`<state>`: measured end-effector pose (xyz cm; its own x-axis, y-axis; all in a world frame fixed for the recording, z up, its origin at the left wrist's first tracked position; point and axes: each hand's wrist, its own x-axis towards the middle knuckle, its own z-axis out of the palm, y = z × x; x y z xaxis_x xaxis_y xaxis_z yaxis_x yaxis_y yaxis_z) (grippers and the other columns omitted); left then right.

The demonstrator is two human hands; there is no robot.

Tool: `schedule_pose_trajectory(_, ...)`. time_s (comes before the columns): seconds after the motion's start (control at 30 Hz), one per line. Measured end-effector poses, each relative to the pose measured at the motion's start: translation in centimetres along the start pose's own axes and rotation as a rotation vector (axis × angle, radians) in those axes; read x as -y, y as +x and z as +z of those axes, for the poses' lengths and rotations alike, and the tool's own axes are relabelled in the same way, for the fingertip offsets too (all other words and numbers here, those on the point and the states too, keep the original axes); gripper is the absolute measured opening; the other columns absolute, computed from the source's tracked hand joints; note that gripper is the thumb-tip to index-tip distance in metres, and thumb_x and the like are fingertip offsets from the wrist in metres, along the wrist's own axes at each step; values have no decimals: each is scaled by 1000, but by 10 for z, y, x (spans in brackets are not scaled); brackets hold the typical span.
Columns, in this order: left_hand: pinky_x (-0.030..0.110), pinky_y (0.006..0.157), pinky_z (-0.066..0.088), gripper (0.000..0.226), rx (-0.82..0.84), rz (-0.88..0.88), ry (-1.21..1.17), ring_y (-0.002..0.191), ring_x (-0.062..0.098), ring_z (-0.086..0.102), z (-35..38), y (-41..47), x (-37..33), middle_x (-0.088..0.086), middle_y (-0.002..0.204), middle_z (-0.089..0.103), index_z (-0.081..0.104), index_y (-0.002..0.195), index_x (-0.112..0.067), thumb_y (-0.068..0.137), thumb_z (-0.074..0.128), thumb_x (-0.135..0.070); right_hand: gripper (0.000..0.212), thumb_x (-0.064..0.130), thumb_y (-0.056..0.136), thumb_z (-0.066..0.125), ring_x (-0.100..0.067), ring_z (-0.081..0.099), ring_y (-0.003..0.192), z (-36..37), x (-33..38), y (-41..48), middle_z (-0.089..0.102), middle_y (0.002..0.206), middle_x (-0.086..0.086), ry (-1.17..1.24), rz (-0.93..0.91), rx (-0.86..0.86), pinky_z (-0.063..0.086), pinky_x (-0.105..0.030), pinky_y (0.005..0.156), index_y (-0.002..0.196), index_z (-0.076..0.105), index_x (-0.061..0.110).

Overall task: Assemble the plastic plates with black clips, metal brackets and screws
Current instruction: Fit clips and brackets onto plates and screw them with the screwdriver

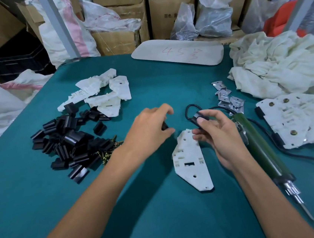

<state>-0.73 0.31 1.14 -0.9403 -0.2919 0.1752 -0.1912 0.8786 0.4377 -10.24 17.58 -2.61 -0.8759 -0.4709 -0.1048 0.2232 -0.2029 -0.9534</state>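
A white plastic plate (191, 161) lies flat on the green table in front of me, a black clip fitted under its near tip. My right hand (213, 132) pinches a black clip (200, 117) between thumb and fingers just above the plate's far end. My left hand (151, 127) hovers left of the plate with a small black clip (164, 126) between its fingertips. A heap of loose black clips (67, 143) lies to the left, brass screws (107, 153) beside it. Metal brackets (227, 97) lie at the right.
A green electric screwdriver (260, 146) with its cord lies to the right of the plate. Finished plates (303, 119) are stacked at far right, bare plates (103, 93) at the back left. A white cloth (278, 63), a foam pad (176, 52) and boxes stand behind.
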Motion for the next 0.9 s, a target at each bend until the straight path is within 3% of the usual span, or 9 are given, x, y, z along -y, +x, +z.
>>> schedule_pose_trajectory(0.07, 28, 93, 34, 40, 37, -57, 97, 119, 24, 47, 6, 5, 14, -1, 122, 62, 57, 126, -21, 91, 71, -35, 18, 1, 100, 60, -17, 67, 69, -7, 2, 2, 68, 87, -6, -39, -4, -9, 58, -25, 70, 102, 71, 16)
schedule_pose_trajectory(0.13, 32, 107, 27, 52, -14, -90, 169, 127, 25, 33, 21, -1, 14, 1, 134, 51, 61, 126, -21, 89, 64, -57, 25, 0, 98, 62, -15, 63, 70, -13, 2, 4, 69, 88, -4, -121, -7, 13, 56, -26, 73, 104, 73, 22)
schedule_pose_trajectory(0.2, 33, 103, 25, 77, -44, -135, 162, 116, 22, 26, 37, -14, -1, 0, 123, 44, 65, 116, -20, 77, 48, -84, 29, 1, 93, 69, -12, 64, 70, -14, 1, 4, 75, 87, 0, -147, 19, 12, 56, -25, 74, 109, 67, 25)
schedule_pose_trajectory(0.27, 30, 94, 25, 84, 12, -139, 147, 105, 18, 23, 53, -27, -15, -5, 112, 36, 61, 106, -23, 65, 41, -94, 31, 0, 87, 75, -11, 66, 69, -15, 0, 6, 76, 84, 2, -120, 34, -20, 56, -24, 73, 105, 61, 20)
schedule_pose_trajectory(0.37, 24, 90, 27, 59, 57, -222, -119, 104, 11, 23, 66, -34, -21, -13, 108, 35, 46, 102, -33, 67, 65, -77, 23, -5, 89, 71, -11, 70, 76, -17, 0, 7, 77, 85, 1, -119, 7, -30, 57, -22, 72, 100, 69, 15)
schedule_pose_trajectory(0.47, 17, 77, 42, 44, 29, -318, -625, 102, 1, 52, 68, -39, -21, -20, 103, 55, 40, 97, -44, 75, 79, -50, 24, -2, 97, 62, -14, 71, 90, -22, 0, 6, 78, 96, -3, -127, 23, -6, 60, -29, 81, 103, 75, 16)
schedule_pose_trajectory(0.57, 34, 75, 57, 37, -27, -299, -952, 84, 14, 73, 72, -44, -21, -12, 100, 72, 43, 104, -43, 87, 74, -32, 21, 0, 103, 53, -20, 72, 89, -22, -1, 5, 77, 97, -9, -88, 101, 26, 62, -32, 75, 107, 71, 10)
schedule_pose_trajectory(0.7, 49, 75, 61, 34, -41, -245, -1089, 83, 27, 74, 71, -45, -17, -5, 104, 73, 44, 112, -40, 91, 69, -30, 22, -1, 104, 50, -18, 73, 86, -17, -2, 0, 79, 98, -12, -91, 182, 152, 60, -25, 75, 115, 69, 4)
schedule_pose_trajectory(0.9, 49, 83, 58, 32, -100, -261, -969, 88, 16, 74, 79, -45, -17, -18, 105, 72, 42, 106, -44, 91, 67, -32, 14, 3, 92, 73, -21, 73, 73, -10, -6, -4, 76, 81, -8, -144, 89, 25, 61, -28, 72, 104, 72, 9)
